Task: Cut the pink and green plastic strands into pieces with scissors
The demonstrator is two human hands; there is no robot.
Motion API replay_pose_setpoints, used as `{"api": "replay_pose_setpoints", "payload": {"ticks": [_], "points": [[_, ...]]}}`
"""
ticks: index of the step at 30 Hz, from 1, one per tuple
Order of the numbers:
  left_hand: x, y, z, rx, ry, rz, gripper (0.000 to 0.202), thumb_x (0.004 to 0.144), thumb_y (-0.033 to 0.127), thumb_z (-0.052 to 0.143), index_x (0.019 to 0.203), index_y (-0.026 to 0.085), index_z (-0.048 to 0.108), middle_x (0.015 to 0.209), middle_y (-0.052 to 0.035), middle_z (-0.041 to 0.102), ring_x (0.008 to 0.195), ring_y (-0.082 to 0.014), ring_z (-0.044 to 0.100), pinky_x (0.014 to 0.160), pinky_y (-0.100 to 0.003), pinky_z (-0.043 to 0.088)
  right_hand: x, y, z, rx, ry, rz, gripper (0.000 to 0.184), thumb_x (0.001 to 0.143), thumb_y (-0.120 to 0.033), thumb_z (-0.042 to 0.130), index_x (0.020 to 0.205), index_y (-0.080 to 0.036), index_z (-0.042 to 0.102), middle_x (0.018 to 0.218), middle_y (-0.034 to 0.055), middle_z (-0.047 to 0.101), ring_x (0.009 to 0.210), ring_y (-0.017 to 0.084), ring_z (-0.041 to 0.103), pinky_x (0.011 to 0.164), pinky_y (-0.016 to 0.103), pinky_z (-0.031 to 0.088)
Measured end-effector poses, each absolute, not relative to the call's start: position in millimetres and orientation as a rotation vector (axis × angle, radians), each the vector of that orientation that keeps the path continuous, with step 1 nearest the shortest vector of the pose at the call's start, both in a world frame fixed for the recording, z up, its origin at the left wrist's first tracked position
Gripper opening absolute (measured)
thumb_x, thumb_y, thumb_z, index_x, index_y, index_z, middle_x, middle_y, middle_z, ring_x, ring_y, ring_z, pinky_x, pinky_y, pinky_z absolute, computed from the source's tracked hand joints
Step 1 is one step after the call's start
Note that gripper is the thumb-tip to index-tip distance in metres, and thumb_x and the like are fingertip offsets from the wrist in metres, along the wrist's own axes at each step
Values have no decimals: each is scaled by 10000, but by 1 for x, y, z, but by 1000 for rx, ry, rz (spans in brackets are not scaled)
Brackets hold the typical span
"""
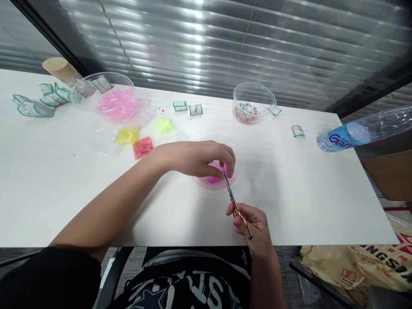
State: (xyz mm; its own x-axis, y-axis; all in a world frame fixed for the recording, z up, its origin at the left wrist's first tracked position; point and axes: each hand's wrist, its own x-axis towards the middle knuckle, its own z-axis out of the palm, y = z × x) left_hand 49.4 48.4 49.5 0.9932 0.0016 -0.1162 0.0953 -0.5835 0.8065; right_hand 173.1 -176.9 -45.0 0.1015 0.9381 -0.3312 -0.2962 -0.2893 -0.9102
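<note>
My right hand [254,225] grips a pair of copper-handled scissors [234,201], blades pointing up and away toward a small clear bowl [236,165] of pink beads. My left hand [206,158] hovers over that bowl with fingers curled, thumb and fingertips pinched right at the scissor tips. What the fingers pinch is too small to make out. The bowl sits mid-table on the white tabletop [64,180].
Far left stands a larger clear bowl of pink beads [111,98], with a wooden cylinder [61,68] and small thread spools [48,96] beside it. Yellow, red and green bead bags [143,137] lie near. A bowl of mixed beads [249,105], a water bottle [363,131] and a paper bag [357,266] are at the right.
</note>
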Motion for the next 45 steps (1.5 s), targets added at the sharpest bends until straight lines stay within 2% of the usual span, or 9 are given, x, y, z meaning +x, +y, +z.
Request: {"api": "replay_pose_setpoints", "payload": {"ticks": [7,15,20,26,29,32,37,41,45], "points": [[47,52,51,2229,98,-108,191,870,135,542,986,193,682,1109,-46,631,977,-143,584,774,-217,435,174,-178,-47,-1265,-719,1437,287,802,-438,692,798,-153,657,507,-72,250,470,37,164,432,190,123],[42,57,56,2421,351,-50,184,889,209,496,962,193,664,1053,-39,642,882,-136,588,739,-234,422,175,-183,-53,-1177,-699,1350,258,830,-419,671,856,-163,677,509,-77,239,460,37,170,432,193,130],[50,47,55,2486,507,-246,215,863,175,496,985,234,663,1052,-23,639,866,-145,581,697,-243,407,175,-184,-57,-1133,-689,1308,264,833,-403,667,883,-144,677,516,-79,240,452,36,175,424,197,149],[62,36,41,2501,515,-527,282,752,102,546,957,253,667,1070,-29,627,845,-159,582,653,-251,390,175,-184,-60,-1104,-704,1299,252,856,-396,645,909,-152,675,509,-81,238,450,36,177,426,199,137],[68,32,33,2546,507,-568,263,721,77,554,913,217,666,1020,-43,634,808,-159,581,643,-255,388,174,-185,-59,-1094,-710,1300,240,864,-392,640,917,-161,676,517,-79,238,456,36,179,432,197,142],[73,29,27,2571,481,-566,183,774,122,536,870,201,671,965,-48,639,759,-150,574,618,-258,375,174,-186,-59,-1081,-702,1307,244,865,-397,640,914,-161,676,524,-78,231,461,39,176,431,196,148],[69,30,32,2669,531,-483,268,829,76,421,856,192,661,893,-54,626,718,-140,559,615,-262,361,174,-186,-60,-1095,-701,1311,252,865,-405,637,914,-160,675,523,-75,235,461,43,178,429,198,142],[61,34,47,2686,692,-486,327,795,48,416,912,206,677,865,-54,603,669,-130,540,567,-256,325,175,-186,-61,-1109,-704,1308,263,865,-412,633,911,-156,671,522,-76,235,462,46,177,432,201,139],[59,36,54,2719,773,-581,280,739,37,434,791,164,678,774,-66,559,586,-127,508,509,-269,278,174,-186,-60,-1130,-688,1311,298,846,-434,646,889,-140,666,526,-76,231,461,49,172,424,205,144]]}}
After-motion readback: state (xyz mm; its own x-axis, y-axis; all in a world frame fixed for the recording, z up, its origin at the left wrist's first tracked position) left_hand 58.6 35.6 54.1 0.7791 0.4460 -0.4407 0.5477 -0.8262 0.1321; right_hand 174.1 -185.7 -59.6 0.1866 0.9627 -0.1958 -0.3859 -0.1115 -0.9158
